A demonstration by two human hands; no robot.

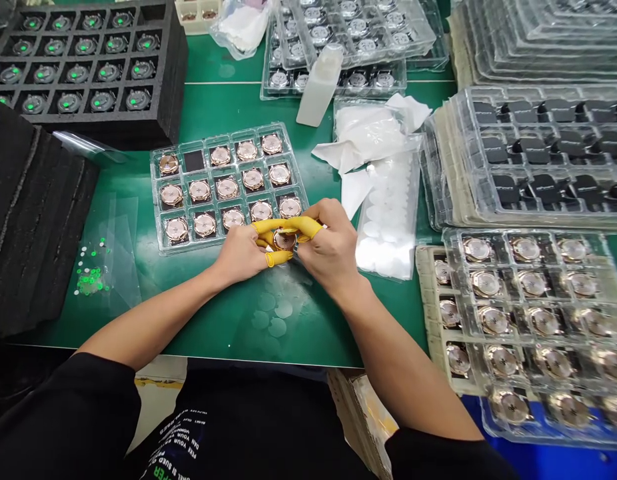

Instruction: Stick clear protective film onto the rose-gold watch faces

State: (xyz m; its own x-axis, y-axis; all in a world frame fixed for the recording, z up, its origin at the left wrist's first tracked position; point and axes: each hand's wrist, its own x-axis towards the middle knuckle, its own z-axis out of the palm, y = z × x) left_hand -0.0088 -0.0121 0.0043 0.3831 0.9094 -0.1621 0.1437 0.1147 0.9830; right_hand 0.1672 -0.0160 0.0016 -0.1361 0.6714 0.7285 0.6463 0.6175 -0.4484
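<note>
A rose-gold watch head (pixel 284 239) is held up between my two hands above the green table. My left hand (pixel 242 253) grips it from the left, with yellow finger cots on the fingertips. From the right, my right hand (pixel 331 243) closes on the same watch head, its index finger also in a yellow cot. A small shiny bit shows under the right fingertips, too small to name. Just beyond my hands lies a clear plastic tray (pixel 156 193) of rose-gold watch heads; one pocket in its back row (pixel 193 161) holds no watch head.
Black foam trays (pixel 168 100) stand at the left, near green and white dots (pixel 92 277). A white bottle (pixel 319 87), white wipes (pixel 356 157) and a sheet of round stickers (pixel 386 230) lie beyond my right hand. Stacked plastic trays (pixel 438 180) line the right. Clear discs (pixel 276 313) lie in front.
</note>
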